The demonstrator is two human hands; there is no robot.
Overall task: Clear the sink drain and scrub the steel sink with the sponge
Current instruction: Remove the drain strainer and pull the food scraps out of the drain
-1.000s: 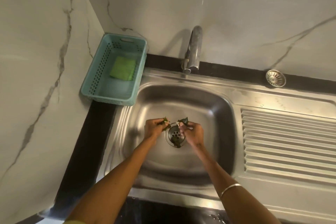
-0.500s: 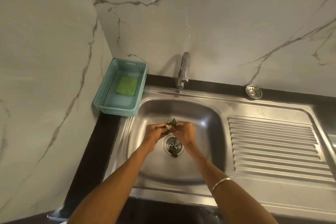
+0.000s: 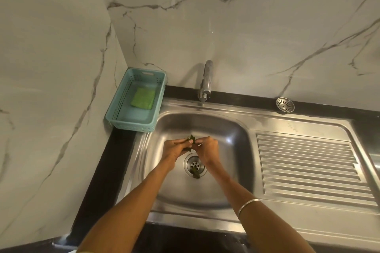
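step: clearing drain | left hand (image 3: 176, 148) and right hand (image 3: 206, 147) pinch leaf scraps (image 3: 190, 139) together above the sink (image 3: 226, 141) | one leaf (image 3: 196, 174) lies on drain (image 3: 195, 164) | sponge (image 3: 143, 98) waits in basket (image 3: 131, 124) | tip: gather scraps into one hand, pick the last leaf before scrubbing

The fingers (image 3: 198, 141) hide most of the green scraps (image 3: 190, 139).

white marble-look walls (image 3: 246, 26) with grey veins meet in a corner above a black countertop (image 3: 102, 170)
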